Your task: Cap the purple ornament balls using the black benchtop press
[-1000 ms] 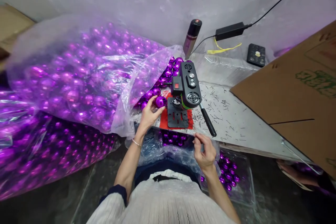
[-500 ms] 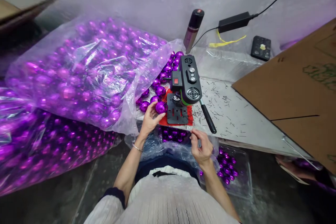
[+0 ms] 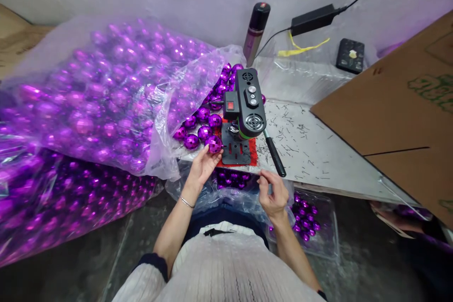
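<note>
My left hand (image 3: 204, 164) grips a shiny purple faceted ball (image 3: 213, 144) by its near side, thumb and fingertips around its lower edge. The ball is at the left edge of the slotted black base plate (image 3: 236, 154) of a small black bench machine, which looks like a mini drill press (image 3: 250, 101). More purple balls (image 3: 191, 141) lie just left of it. In front of the table edge, my right hand (image 3: 273, 194) is closed in a pinch near the end of the black lever handle (image 3: 275, 156). Whatever its fingertips hold, if anything, is too small to make out.
Large clear bags (image 3: 116, 89) of purple balls fill the left side. Dark shavings litter the white table (image 3: 297, 151). A spray can (image 3: 255, 33) and power adapter (image 3: 313, 20) are behind the machine. Right is a cardboard box (image 3: 392, 118); below, a clear bin (image 3: 323, 226) holds balls.
The view has shifted slightly. My left fingers have moved from the ball's left side to beneath its near edge, and the ball sits marginally nearer the base plate. My right hand stays pinched.
</note>
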`<state>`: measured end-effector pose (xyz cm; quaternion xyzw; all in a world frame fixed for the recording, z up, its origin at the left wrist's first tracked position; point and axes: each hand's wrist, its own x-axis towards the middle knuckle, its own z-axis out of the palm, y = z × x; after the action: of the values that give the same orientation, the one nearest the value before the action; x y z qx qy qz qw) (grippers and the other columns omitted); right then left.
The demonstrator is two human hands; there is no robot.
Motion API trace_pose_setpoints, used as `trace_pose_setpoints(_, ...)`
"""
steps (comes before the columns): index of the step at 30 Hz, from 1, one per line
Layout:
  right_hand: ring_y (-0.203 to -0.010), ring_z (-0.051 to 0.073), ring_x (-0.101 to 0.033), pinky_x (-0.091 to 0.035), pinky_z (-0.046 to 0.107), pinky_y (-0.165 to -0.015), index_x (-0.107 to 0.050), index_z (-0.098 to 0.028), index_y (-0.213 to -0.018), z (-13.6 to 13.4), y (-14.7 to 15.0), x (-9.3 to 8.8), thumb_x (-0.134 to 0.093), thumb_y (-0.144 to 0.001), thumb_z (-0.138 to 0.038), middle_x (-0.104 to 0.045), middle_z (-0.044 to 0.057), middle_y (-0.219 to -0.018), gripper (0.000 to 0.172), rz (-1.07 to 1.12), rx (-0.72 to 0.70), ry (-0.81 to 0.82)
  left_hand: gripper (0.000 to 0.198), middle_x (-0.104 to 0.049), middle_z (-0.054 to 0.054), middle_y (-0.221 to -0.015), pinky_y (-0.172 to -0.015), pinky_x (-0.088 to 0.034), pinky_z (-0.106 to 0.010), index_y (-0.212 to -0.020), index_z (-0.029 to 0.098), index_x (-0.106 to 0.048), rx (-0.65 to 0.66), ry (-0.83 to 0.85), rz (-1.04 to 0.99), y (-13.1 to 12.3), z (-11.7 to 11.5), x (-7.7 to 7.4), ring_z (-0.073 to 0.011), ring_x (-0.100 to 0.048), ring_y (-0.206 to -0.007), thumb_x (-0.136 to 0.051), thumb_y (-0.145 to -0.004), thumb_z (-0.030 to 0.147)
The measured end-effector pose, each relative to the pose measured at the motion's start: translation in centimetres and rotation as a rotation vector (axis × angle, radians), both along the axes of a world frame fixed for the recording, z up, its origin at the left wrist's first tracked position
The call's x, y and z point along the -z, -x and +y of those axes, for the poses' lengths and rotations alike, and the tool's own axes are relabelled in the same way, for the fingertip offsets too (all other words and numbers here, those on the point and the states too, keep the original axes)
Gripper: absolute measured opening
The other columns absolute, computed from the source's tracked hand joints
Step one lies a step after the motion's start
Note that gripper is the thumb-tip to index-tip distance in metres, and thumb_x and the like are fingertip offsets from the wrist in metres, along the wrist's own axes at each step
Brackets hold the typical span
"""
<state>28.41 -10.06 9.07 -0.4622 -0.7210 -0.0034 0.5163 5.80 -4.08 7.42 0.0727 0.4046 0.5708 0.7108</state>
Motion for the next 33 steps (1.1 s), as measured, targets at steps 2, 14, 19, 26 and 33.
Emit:
trace_pose_setpoints(2, -0.074, 0.018, -0.077, -0.065, 0.027, -0.066, -0.065, -0.020, -0.121, 0.0, -0.3, 0.2, -0.061, -0.092, -0.009, -0.078, 0.005, -0.090, 0.032, 0.004, 0.010, -0.004, 0.021, -0.079, -0.007, -0.097, -0.088, -0.062, -0.033, -0.094, 0.018, -0.071, 0.044, -0.037, 0.132, -0.2, 0.0, 0.8, -0.0181, -0.076, -0.091, -0.070, -0.090, 0.039)
trace_pose_setpoints(14, -0.072, 0.017, -0.075, -0.063, 0.029, -0.063, -0.064, -0.020, -0.121, -0.7, -0.9, 0.5, -0.059, -0.093, -0.009, -0.078, 0.005, -0.088, 0.031, 0.003, 0.011, 0.028, 0.068, -0.072, -0.011, -0.113, -0.101, -0.051, -0.046, -0.137, 0.022, -0.062, 0.051, -0.437, 1.329, -3.4, 1.5, 2.4, -0.0282, -0.066, -0.109, -0.079, -0.081, 0.056)
trace_pose_setpoints(19, -0.071, 0.016, -0.075, -0.062, 0.028, -0.061, -0.064, -0.020, -0.121, -0.8, -1.2, 0.6, -0.058, -0.093, -0.008, -0.077, 0.005, -0.087, 0.031, 0.015, 0.019, 0.027, 0.063, -0.072, -0.013, -0.119, -0.102, -0.051, -0.046, -0.135, 0.020, -0.061, 0.110, -0.569, 1.440, -3.6, 2.0, 2.2, -0.0297, -0.067, -0.111, -0.078, -0.084, 0.053)
trace_pose_setpoints(26, -0.074, 0.017, -0.076, -0.062, 0.028, -0.064, -0.064, -0.020, -0.122, -0.4, -1.5, 0.5, -0.060, -0.091, -0.007, -0.078, 0.005, -0.089, 0.033, 0.026, 0.016, 0.014, 0.060, -0.070, -0.013, -0.127, -0.104, -0.053, -0.046, -0.135, 0.021, -0.059, 0.118, -0.648, 1.458, -3.7, 1.8, 1.5, -0.0303, -0.067, -0.119, -0.079, -0.085, 0.047)
trace_pose_setpoints(33, -0.081, 0.019, -0.074, -0.062, 0.029, -0.066, -0.063, -0.021, -0.125, 0.0, -1.8, -0.5, -0.061, -0.093, -0.011, -0.075, 0.005, -0.088, 0.034, -0.011, 0.037, -0.025, 0.062, -0.070, -0.012, -0.128, -0.108, -0.051, -0.048, -0.131, 0.023, -0.063, 0.117, -0.684, 1.421, -3.8, 2.5, 2.5, -0.0296, -0.066, -0.122, -0.085, -0.079, 0.048)
